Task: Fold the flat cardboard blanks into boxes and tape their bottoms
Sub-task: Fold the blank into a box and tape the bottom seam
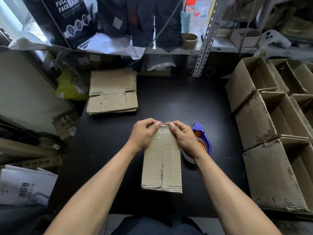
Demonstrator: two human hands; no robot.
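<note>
A folded cardboard box [162, 167] stands bottom-up on the black table [186, 102], its two bottom flaps meeting along a centre seam. Clear tape [163, 133] runs along the far part of that seam and over the far edge. My left hand [144, 133] and my right hand [182, 134] both clasp the box's far end, thumbs pressing on the tape at the edge. A blue tape dispenser [202, 138] with an orange hub lies just right of the box, partly hidden behind my right wrist. A stack of flat cardboard blanks [112, 92] lies at the table's far left.
Several assembled open boxes [271, 129] stand in rows along the right side. A metal shelf [169, 50] at the back holds dark bags, a tape core [189, 41] and papers. A yellow bag [67, 87] and stacked cardboard sit left of the table.
</note>
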